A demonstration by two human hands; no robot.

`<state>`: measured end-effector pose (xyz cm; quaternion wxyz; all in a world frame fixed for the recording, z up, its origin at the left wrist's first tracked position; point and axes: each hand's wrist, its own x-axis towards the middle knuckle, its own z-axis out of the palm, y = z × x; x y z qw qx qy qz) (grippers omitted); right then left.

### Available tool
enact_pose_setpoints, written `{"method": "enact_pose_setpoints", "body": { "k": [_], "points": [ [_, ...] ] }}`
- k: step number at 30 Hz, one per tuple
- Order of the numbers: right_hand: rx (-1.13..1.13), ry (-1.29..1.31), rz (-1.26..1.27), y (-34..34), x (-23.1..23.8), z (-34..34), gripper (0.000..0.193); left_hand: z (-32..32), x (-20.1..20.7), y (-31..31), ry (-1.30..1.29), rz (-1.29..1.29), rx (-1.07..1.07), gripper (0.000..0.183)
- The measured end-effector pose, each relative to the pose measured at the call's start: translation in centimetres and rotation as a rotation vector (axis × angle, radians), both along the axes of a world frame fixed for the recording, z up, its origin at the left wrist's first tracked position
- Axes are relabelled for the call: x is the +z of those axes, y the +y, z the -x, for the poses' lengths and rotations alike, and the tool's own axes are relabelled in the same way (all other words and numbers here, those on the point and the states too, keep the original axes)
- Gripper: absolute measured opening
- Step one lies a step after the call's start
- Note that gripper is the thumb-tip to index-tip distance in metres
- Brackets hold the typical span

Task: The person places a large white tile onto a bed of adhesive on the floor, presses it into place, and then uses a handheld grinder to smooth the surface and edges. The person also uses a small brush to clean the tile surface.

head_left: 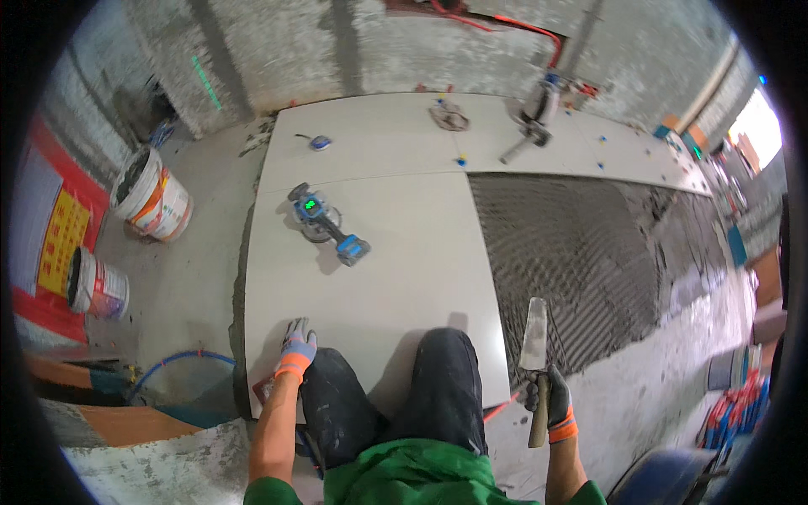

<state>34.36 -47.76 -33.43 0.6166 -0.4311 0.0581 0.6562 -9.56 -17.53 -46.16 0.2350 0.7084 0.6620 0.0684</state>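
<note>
My right hand (551, 397), in a dark glove with an orange cuff, is closed round the handle of a trowel (534, 335). The trowel's long flat blade points away from me, above the near edge of the combed grey mortar (572, 261). My left hand (299, 343), in a grey glove with an orange cuff, rests on the large pale tile (396, 278) beside my left knee, fingers stretched forward. I kneel on this tile. Farther up on it lies a blue and black cordless tool (324, 223) with a round base and green-lit display.
Along the wall, laid tiles (362, 126) carry a second hand-held tool (534, 118), a small blue-topped round item (318, 143), a crumpled cloth (449, 116) and several small blue pieces. Two buckets (164, 202) (101, 286) stand left, near a blue hose (181, 358). A dark blue tub (665, 478) sits lower right.
</note>
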Motion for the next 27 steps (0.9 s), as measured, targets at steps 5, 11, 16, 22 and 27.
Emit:
{"method": "enact_pose_setpoints", "body": {
  "k": [5, 11, 16, 22, 27],
  "points": [
    [0.338, -0.986, -0.016, 16.3, 3.1, -1.3, 0.014, 0.6, -7.4, 10.9, 0.192, -0.076, 0.029, 0.056],
    [0.912, -1.214, 0.139, 43.4, 0.3, 4.1, 0.029, -1.3, -12.9, 26.2, 0.298, -0.411, 0.13, 0.057],
    [1.232, -1.926, -0.299, 63.2, -4.6, 13.2, 0.027, -0.6, -11.3, 35.8, 0.326, -0.364, 0.149, 0.06],
    [1.468, -1.08, -0.2, 76.1, -2.1, 21.0, 0.03, -0.6, -9.9, 36.1, 0.273, -0.203, 0.134, 0.064],
    [1.307, -1.326, -0.513, 81.0, -2.0, 23.4, 0.026, -0.3, -9.2, 36.4, 0.064, -0.076, 0.157, 0.063]
  ]
}}
